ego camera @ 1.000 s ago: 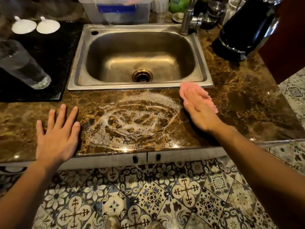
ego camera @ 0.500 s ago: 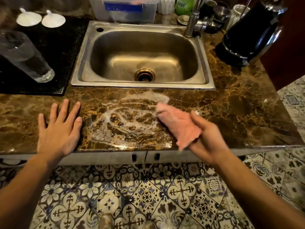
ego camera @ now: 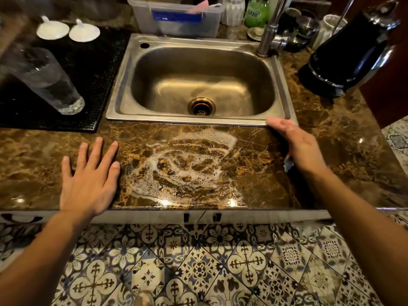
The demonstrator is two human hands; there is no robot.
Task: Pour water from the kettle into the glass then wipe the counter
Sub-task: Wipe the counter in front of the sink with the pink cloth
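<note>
Suds [ego camera: 183, 164] on marble counter [ego camera: 344, 146] — patterned floor tiles [ego camera: 198, 268]

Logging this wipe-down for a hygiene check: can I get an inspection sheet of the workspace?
Surface: marble counter, foam patch in front of the sink.
Job's things: glass with water on black mat; kettle right of sink; cloth not clearly visible.
Clutter: plastic tub, green bottle.
Grips: left hand flat, open; right hand at sink's edge, hold unclear.
Cables: nothing seen.
Surroundings: patterned tile floor.
</note>
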